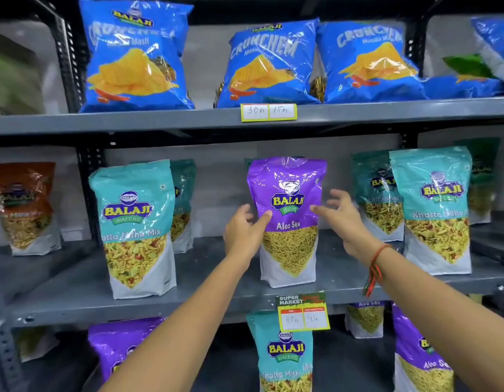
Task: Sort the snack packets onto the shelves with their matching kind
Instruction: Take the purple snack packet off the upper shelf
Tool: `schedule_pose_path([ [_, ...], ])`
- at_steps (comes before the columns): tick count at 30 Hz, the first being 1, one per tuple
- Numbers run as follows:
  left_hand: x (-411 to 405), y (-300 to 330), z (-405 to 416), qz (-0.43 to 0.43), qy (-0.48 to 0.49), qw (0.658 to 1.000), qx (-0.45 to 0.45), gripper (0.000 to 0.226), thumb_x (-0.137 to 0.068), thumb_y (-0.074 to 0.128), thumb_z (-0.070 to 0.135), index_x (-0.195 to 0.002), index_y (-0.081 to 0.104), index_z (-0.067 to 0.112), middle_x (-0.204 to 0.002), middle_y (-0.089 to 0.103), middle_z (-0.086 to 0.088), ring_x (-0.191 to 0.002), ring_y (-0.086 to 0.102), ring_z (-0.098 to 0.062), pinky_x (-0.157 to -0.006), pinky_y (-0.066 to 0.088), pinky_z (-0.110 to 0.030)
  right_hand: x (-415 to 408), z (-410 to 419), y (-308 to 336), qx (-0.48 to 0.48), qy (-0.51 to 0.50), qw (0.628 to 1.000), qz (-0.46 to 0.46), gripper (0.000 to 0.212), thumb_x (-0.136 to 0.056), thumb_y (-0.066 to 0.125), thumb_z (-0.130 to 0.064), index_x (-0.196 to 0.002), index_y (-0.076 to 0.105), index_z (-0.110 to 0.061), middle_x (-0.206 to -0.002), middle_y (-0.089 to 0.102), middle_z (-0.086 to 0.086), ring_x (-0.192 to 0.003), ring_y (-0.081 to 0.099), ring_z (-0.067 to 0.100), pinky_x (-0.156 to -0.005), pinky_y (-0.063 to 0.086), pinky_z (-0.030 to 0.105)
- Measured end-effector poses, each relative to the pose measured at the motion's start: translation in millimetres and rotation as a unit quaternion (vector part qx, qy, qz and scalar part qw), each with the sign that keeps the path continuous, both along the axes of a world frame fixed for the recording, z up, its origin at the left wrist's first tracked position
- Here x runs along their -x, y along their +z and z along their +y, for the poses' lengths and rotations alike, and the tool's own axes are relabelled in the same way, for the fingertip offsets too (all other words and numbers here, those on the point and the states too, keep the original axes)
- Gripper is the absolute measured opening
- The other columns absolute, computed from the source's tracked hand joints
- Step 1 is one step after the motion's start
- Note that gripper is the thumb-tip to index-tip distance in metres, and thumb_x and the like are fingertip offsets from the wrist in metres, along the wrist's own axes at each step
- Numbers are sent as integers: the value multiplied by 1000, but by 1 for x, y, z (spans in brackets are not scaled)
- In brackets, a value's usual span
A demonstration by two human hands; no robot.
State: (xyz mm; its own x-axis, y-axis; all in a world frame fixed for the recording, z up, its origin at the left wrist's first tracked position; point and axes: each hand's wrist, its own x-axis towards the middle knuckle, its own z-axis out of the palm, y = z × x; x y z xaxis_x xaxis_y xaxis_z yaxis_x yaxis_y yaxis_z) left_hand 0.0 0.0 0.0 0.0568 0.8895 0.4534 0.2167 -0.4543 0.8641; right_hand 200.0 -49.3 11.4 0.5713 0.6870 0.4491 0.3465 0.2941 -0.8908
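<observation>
The purple Aloo Sev pouch (287, 219) stands upright on the middle shelf (81, 295), alone among teal Khatta Mitha Mix pouches (136, 224) to either side, so it looks like the misplaced one; its own kind sits on the lower shelf, where a purple pouch (415, 349) shows at the right. The left hand (243, 230) is against the pouch's left edge, thumb laid across the front near the logo, fingers hidden behind, so I cannot tell whether it truly grips. The right hand (341, 219) is open, fingers spread, just beside the right edge and seemingly not yet touching.

As a judgement: this is a light, glossy stand-up pouch, soft-walled with a flat base, filled with thin brittle strands. The film is likely slippery and will crinkle and give under pressure, so squeezing the belly risks crushing the contents. The better hold is at the two side seams in the upper half, or the stiffer sealed top band, pinched flat. It should lift easily but may sag or swing from one corner
</observation>
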Motion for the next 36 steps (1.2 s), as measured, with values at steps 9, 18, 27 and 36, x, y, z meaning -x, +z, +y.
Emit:
schedule_pose_path([
  [9,-23,-26,23,-103,50,991,-67,14,-86,70,38,-79,68,26,-71,68,11,-69,65,-8,-70,54,-28,-14,34,-38,-3,86,996,37,15,-89,69,-13,-101,76,-7,-101,78,12,-77,72,8,-66,54,13],
  [18,-5,-25,10,-150,74,983,-81,14,-84,73,30,-73,68,24,-63,64,11,-59,58,-3,-71,55,-33,12,18,-41,-89,36,995,24,17,-86,72,-19,-78,74,-3,-87,78,20,-80,65,18,-83,57,51],
  [27,67,-33,-62,-206,69,967,-133,20,-85,72,24,-68,63,30,-55,61,13,-53,54,4,-61,47,-21,78,-43,-57,-112,111,986,50,64,-71,78,-42,-87,59,16,-105,56,47,-81,52,20,-75,42,40],
  [36,156,-148,-111,-141,122,981,-55,13,-87,72,22,-74,69,26,-66,67,9,-59,55,0,-62,48,-17,160,-90,-167,-1,197,972,128,10,-86,72,-9,-79,78,-6,-93,78,21,-84,68,24,-82,55,42],
])
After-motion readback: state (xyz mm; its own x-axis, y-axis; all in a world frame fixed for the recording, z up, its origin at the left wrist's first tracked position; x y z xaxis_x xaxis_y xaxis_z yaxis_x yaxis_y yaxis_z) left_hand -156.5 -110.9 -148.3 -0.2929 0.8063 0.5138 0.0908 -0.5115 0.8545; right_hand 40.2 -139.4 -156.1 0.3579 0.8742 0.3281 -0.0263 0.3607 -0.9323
